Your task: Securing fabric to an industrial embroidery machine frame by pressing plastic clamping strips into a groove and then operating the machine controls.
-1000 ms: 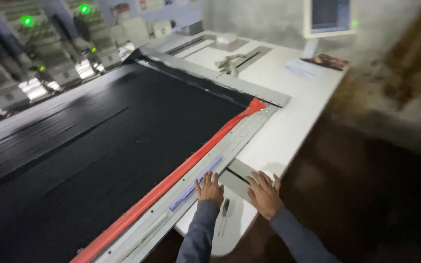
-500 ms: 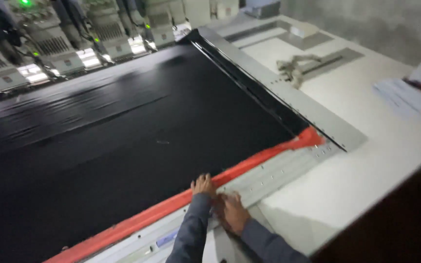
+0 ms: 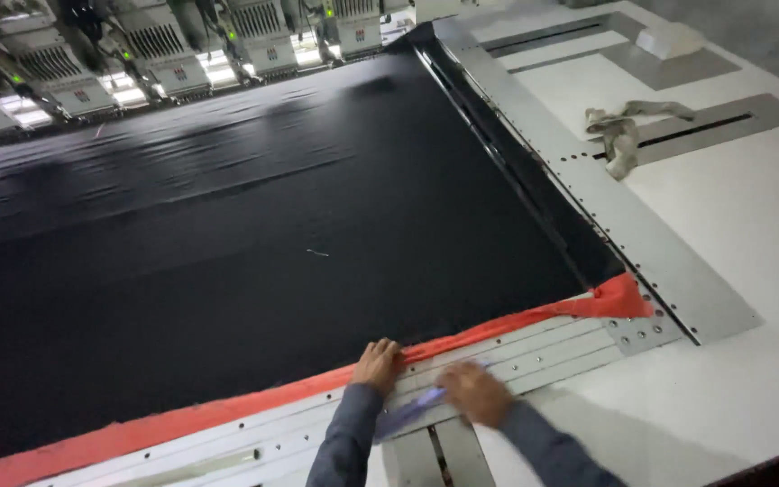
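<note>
A large sheet of black fabric (image 3: 254, 243) lies stretched over a wide machine table. A red-orange strip (image 3: 516, 326) runs along its near edge. My left hand (image 3: 377, 364) presses flat on that strip where it meets the metal frame rail (image 3: 552, 353). My right hand (image 3: 473, 394), blurred by motion, rests on the rail just to the right, over a bluish strip (image 3: 407, 411). Whether it grips that strip I cannot tell. Both forearms wear grey-blue sleeves.
A row of embroidery heads (image 3: 173, 45) with lit panels lines the far edge. The white table top (image 3: 750, 225) extends to the right, with a crumpled rag (image 3: 619, 131) and a small white block (image 3: 669, 38) on it. A second metal rail (image 3: 588, 189) borders the fabric's right side.
The view has swung left and down, toward the fabric. Both hands have shifted left along the rail, and the left hand now lies on the red strip.
</note>
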